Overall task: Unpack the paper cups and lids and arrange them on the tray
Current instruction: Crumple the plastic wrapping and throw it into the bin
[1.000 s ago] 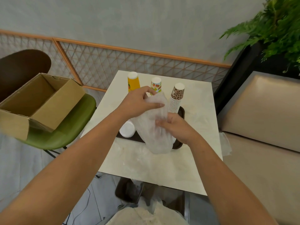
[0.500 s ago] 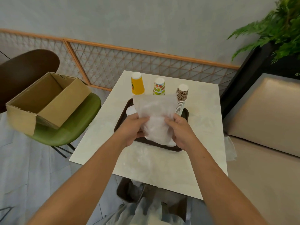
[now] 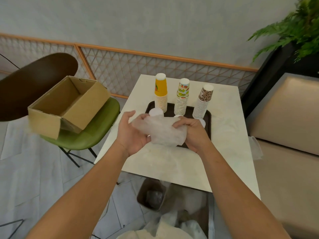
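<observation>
Both arms were bare. The left forearm [image 3: 82,190], nearer than the tray [image 3: 208,121] and off to its left, was uncovered along all the length in view, broad where it was farthest from the tray and narrowing toward it down to the wrist. The right forearm [image 3: 236,187], nearer than the tray and to its right, was uncovered in the same way and had the same taper. The left grip [image 3: 133,133], at the tray's near left corner, was a bare hand with a faint crease at the wrist. The right grip [image 3: 193,133], over the tray's near edge, was likewise bare, with its knuckles in a rounded row. Well nearer than the tray lay a rounded patch of pale cloth [image 3: 151,235], cream in colour and seemingly the person's garment. Its cut could not be told.
</observation>
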The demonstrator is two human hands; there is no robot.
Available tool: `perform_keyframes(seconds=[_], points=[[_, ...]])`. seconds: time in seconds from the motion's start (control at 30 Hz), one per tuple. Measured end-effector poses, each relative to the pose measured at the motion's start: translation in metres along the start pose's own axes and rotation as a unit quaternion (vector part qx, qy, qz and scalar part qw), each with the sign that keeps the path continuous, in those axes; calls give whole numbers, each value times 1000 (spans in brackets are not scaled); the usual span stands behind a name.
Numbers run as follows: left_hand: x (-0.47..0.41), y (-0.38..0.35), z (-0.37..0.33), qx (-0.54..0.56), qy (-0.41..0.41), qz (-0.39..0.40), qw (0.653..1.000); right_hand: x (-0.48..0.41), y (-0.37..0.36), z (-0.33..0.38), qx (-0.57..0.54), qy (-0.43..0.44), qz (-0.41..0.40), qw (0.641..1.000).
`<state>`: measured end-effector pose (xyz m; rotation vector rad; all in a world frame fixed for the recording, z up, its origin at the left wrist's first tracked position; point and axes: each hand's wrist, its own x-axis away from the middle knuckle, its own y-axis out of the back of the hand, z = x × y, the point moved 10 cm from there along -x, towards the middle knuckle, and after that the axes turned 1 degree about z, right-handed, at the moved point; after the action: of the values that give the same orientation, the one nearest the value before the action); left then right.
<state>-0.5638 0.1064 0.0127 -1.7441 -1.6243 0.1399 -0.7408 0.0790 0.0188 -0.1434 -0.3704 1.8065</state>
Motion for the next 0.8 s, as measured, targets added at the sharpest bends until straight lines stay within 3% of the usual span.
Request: perform_keyframes(seconds=[0.07,0.17,0.3,0.47,0.53,0.67,0.8], points=[[12,11,-6,-5,27,5,1000,8,-27,9,102,56,16,993],[32,21,-10,-108,74,49,990,17,-64,8,231,111,38,966],[42,59,-26,-305,21,32,952,26,-88,-4,293,159,59,941],[62,52,-40,-400,-91,99,906,57,-109,-4,119,91,179,972],[69,41,-39,-419,-124,120,892,65,-122,-11,170,43,215,961],[73,43,-37,-521,-194,60,829,66,-122,-31,312,-26,158,937],[78,66,-37,-481,-224,-18,848,72,-107,-32,324,-31,103,940]])
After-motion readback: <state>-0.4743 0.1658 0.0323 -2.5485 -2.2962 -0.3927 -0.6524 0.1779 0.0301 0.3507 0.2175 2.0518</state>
